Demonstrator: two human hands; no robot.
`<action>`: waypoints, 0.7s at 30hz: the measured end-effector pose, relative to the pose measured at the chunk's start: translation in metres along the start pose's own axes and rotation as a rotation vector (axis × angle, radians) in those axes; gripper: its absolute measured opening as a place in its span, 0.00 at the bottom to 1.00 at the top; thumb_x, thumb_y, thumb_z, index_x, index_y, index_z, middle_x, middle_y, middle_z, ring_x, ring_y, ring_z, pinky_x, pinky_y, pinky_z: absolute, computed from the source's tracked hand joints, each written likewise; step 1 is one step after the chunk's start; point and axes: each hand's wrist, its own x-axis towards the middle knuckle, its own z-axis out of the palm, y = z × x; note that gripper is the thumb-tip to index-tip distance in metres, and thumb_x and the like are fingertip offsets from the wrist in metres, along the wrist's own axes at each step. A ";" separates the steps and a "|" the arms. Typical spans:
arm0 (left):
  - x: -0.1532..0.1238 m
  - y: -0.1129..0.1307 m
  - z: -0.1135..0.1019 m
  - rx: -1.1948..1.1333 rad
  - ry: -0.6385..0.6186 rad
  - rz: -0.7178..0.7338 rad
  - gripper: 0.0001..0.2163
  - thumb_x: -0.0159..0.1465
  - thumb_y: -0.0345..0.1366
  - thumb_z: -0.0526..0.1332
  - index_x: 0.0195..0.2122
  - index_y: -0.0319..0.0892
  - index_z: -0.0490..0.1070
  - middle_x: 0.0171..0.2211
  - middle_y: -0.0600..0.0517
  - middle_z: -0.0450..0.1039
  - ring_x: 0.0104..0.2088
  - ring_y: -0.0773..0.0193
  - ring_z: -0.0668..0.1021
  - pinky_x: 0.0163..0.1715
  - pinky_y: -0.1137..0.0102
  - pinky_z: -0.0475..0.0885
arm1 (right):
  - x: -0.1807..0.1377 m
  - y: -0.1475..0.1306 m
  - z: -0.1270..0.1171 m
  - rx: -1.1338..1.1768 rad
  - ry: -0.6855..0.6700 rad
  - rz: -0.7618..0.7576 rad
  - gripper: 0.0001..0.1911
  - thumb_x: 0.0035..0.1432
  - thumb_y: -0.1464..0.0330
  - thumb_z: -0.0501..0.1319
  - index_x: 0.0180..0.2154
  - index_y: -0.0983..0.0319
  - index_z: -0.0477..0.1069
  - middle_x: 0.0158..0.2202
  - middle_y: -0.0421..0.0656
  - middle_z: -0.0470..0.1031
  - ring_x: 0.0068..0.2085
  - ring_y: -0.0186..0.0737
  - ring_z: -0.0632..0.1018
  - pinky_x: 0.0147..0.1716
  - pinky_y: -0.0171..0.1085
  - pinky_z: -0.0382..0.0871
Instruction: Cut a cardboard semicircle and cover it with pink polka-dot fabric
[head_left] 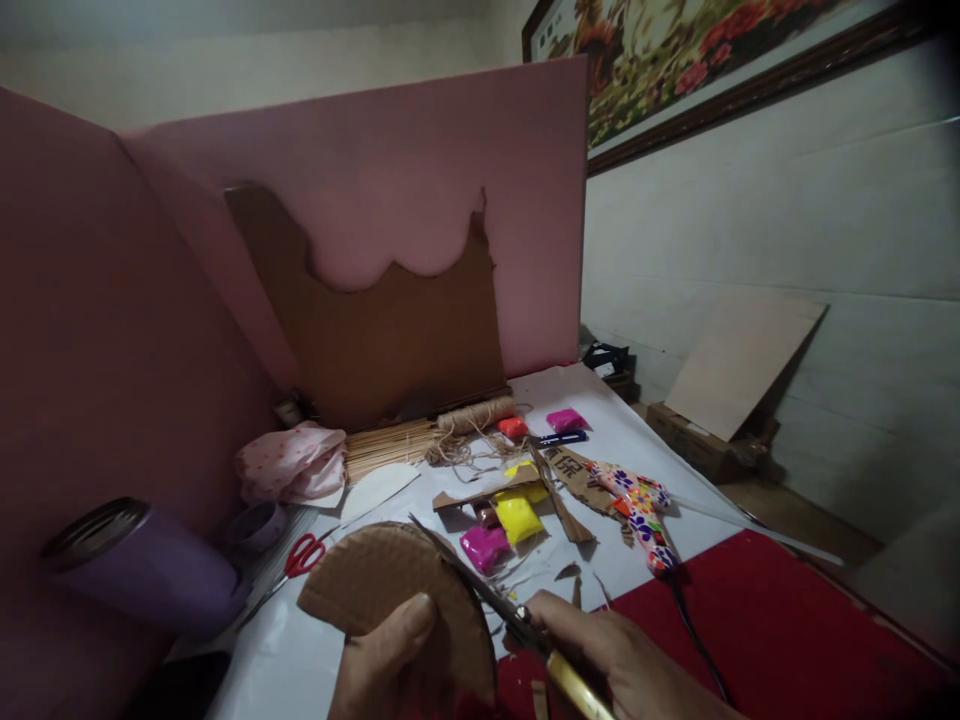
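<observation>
Left hand [384,652]: gripping cardboard [379,572].
Right hand [604,640]: wrapped around scissors [519,620] beside it.
Cardboard: curve seemingly mostly cut, trimming apparently unfinished.
Scraps [560,500]: between bench [619,410] edges.

Left hand [379,660]: bare, its broad thumb [411,620] rounded at the tip and bearing a short nail; the lower part lies outside the view. Right hand [600,640]: likewise bare, the back gently rounded behind the knuckles, leading to an uncovered wrist [671,685] at the lower edge of the view.
</observation>
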 end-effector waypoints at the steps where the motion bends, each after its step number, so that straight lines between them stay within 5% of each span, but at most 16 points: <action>1: 0.000 0.000 0.001 0.001 -0.006 0.010 0.20 0.43 0.50 0.69 0.11 0.38 0.68 0.08 0.55 0.63 0.10 0.72 0.66 0.10 0.77 0.58 | 0.001 0.000 0.000 0.009 -0.008 0.008 0.36 0.40 0.38 0.55 0.36 0.62 0.71 0.20 0.39 0.66 0.26 0.37 0.67 0.26 0.32 0.65; 7: -0.001 0.002 0.003 0.021 -0.023 0.027 0.20 0.44 0.50 0.68 0.12 0.38 0.68 0.07 0.55 0.61 0.10 0.72 0.64 0.10 0.77 0.58 | 0.003 0.001 0.006 0.082 -0.015 0.059 0.32 0.42 0.40 0.57 0.31 0.62 0.67 0.19 0.34 0.58 0.23 0.30 0.59 0.20 0.28 0.55; 13: -0.001 0.000 -0.001 0.009 -0.025 0.020 0.15 0.47 0.46 0.68 0.20 0.37 0.73 0.13 0.50 0.71 0.11 0.69 0.68 0.09 0.77 0.59 | 0.004 0.005 0.012 0.074 0.018 0.077 0.29 0.38 0.44 0.64 0.26 0.61 0.59 0.17 0.31 0.50 0.22 0.27 0.52 0.17 0.28 0.47; 21: -0.002 0.000 -0.005 -0.067 -0.072 -0.038 0.14 0.48 0.42 0.68 0.14 0.40 0.69 0.08 0.54 0.65 0.11 0.69 0.67 0.09 0.76 0.59 | 0.002 0.012 0.012 0.120 0.038 0.040 0.28 0.38 0.47 0.66 0.23 0.61 0.56 0.18 0.31 0.47 0.22 0.27 0.51 0.18 0.30 0.43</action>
